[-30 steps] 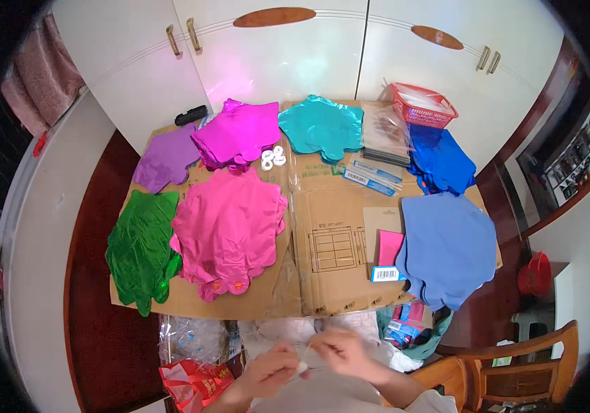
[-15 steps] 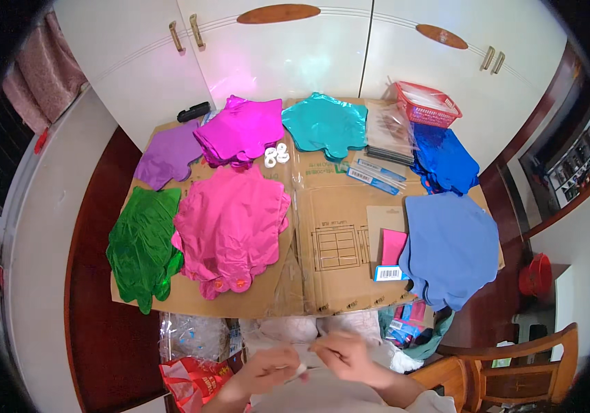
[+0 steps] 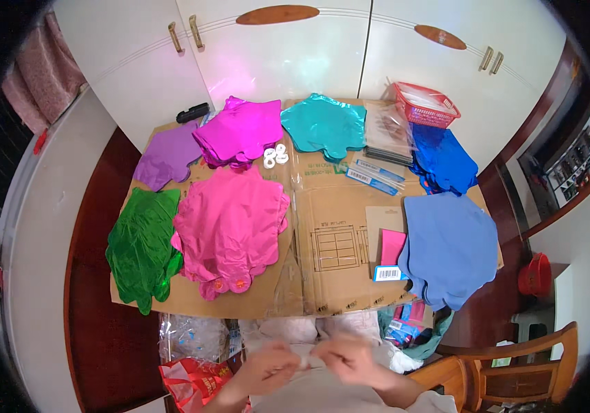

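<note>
Close together over my lap, below the front edge of the cardboard, are my left hand (image 3: 271, 366) and my right hand (image 3: 346, 358). The fingers of both are drawn into pinches that face each other. A small whitish thing seems to lie between the fingertips, too smeared to name. Nearest beyond my hands, on the cardboard (image 3: 333, 292), lies a stack of pink foil balloons (image 3: 233, 227), flat and wavy-edged. Left of it are green foil balloons (image 3: 145, 241); to the right, a stack of matte blue ones (image 3: 452, 244).
Purple (image 3: 166, 160), magenta (image 3: 243, 131), teal (image 3: 326, 127) and shiny blue balloons (image 3: 444, 158) line the back. White ribbon rolls (image 3: 275, 156), labelled packets (image 3: 374, 177) and a red basket (image 3: 426, 103) stand among them. A wooden chair (image 3: 515, 358) is at right, a red bag (image 3: 195, 382) at left.
My hands stay in the same spot over my lap, with small finger movements. A white and reddish bit that hung below my left fingers no longer shows.
</note>
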Motion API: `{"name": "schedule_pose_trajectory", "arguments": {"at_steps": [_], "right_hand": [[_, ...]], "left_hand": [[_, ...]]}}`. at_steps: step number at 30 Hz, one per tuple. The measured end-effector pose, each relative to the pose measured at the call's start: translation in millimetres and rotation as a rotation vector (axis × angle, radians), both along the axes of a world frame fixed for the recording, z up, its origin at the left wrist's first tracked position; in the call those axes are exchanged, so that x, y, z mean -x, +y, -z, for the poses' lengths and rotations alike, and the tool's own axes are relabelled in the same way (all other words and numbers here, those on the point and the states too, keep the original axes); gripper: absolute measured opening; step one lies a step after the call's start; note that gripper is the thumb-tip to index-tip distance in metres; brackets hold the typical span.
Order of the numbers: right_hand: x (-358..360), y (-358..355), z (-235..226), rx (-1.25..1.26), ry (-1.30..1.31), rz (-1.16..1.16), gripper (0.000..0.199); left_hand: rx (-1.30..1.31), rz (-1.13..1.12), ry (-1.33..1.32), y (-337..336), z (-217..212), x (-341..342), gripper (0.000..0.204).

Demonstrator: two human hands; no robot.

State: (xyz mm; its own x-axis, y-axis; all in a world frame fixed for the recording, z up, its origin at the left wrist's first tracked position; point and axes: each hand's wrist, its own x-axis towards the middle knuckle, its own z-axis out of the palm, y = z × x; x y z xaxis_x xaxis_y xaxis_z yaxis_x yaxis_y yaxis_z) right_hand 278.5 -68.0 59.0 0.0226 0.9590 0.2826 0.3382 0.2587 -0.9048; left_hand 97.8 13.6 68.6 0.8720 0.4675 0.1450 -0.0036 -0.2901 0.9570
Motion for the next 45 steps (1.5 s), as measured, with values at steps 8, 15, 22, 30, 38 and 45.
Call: {"name": "schedule_pose_trajectory", "arguments": {"at_steps": [8,15,22,30,38,45], "right_hand": [[-5,-4,6,0.042,0.009,-0.011,0.015],[10,-6,9,-0.030,0.010,-0.062,0.012],[10,-6,8,0.058,0.009,-0.051,0.010],[17,-4,8,0.075,0.022,-0.006,0.012],[10,-4,-10,-0.353,-0.225,0.015,0.019],[3,-3,0,0.238,0.367,-0.138,0.028]], "left_hand": [[0.348,-0.107,-0.058,-8,10,5,0.014],[-0.164,-0.184,0.133,1,20,2,0.013],[0.142,-0.242,0.067,-4,5,-4,0.016],[0.683,-0.247,-0.219,-14,24,1,0.014],[0.733,-0.361,0.051,-11,19,0,0.013],[0.467,-0.102,0.079,-7,26,7,0.009]]}}
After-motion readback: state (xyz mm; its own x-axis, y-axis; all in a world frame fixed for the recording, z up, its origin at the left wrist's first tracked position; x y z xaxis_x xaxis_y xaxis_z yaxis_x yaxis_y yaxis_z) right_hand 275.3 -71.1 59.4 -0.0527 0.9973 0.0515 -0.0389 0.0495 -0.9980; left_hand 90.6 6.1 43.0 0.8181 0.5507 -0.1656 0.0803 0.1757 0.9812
